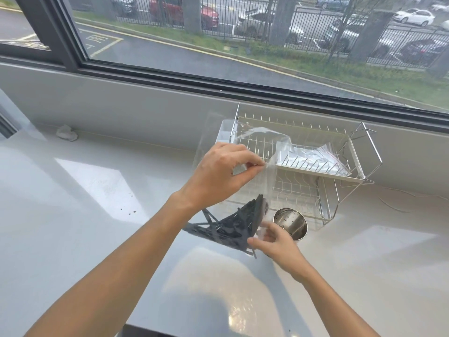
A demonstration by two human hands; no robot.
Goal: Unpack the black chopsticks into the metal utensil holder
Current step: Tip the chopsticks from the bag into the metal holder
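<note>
A clear plastic bag [267,176] hangs in the air above the counter. My left hand [218,173] pinches its upper edge. Black chopsticks [233,227] spill from the bag's lower end in a blurred fan, some tips touching the counter. My right hand [274,242] grips the bag's bottom corner next to the chopstick ends. The metal utensil holder [291,223], a perforated steel cup, stands upright and empty on the counter just right of my right hand.
A two-tier wire dish rack [340,164] stands behind the holder, with another plastic bag [313,158] on its upper shelf. A crumpled white wad [66,133] lies at the back left by the window ledge. The glossy white counter [97,227] stretches left and forward.
</note>
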